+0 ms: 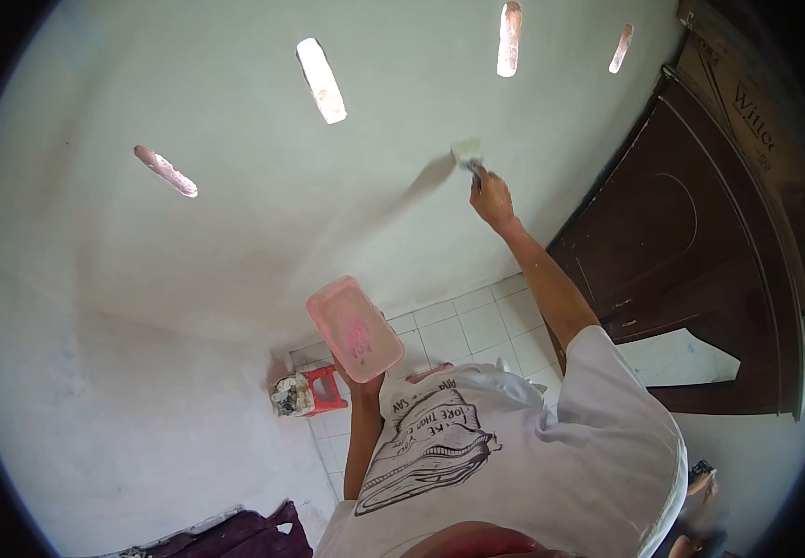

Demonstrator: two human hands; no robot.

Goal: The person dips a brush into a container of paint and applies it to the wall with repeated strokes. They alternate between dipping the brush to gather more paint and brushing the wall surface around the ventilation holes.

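Note:
My right hand [493, 199] is wrapped around the handle of a paintbrush [467, 152], arm stretched out toward the pale green wall [365, 177]. The brush's wide bristles lie at the wall, and a long shadow falls to their lower left. Lower down, my left hand [362, 389] grips a pink plastic tub [376, 349] from beneath, its fingers mostly hidden by it. The tub is tilted toward me, with a brighter pink patch showing on its bottom.
Several slots, one of them a bright opening [323, 81], pierce the wall above. A dark brown wooden door [653, 242] stands at right, beside a cardboard box [746, 112]. On the tiled floor [458, 327] is a red stool [328, 389]. Dark purple cloth [244, 538] hangs at lower left.

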